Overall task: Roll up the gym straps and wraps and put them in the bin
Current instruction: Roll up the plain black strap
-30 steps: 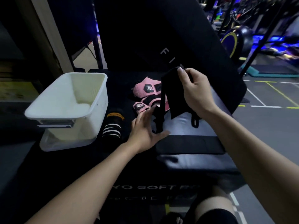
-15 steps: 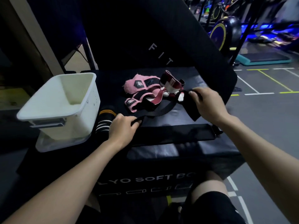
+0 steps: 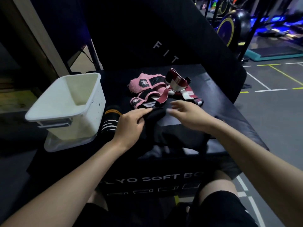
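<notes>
Head view shows the black strap [image 3: 154, 115] gathered into a short bunch on the padded box [image 3: 226, 112], where half a second ago it was stretched out flat between the two hands. The left hand [image 3: 131, 125] pinches that bunched end, thumb and fingers curled round the dark cloth. The right hand [image 3: 188, 115], which a moment ago gripped the strap's far end, has let go and hovers just beside the bunch with fingers spread and nothing in them; it is blurred, so probably moving. My reading is that rolling of this strap has only just started, and its tail trails toward the near edge of the box, too dark to follow. The white bin [image 3: 65, 108] stands to the left and looks empty as far as its inside shows. A striped black wrap [image 3: 110, 118] lies just beside the bin, and the pink straps [image 3: 144, 84] and dark red wraps [image 3: 178, 81] lie tangled behind the hands, not yet rolled.
</notes>
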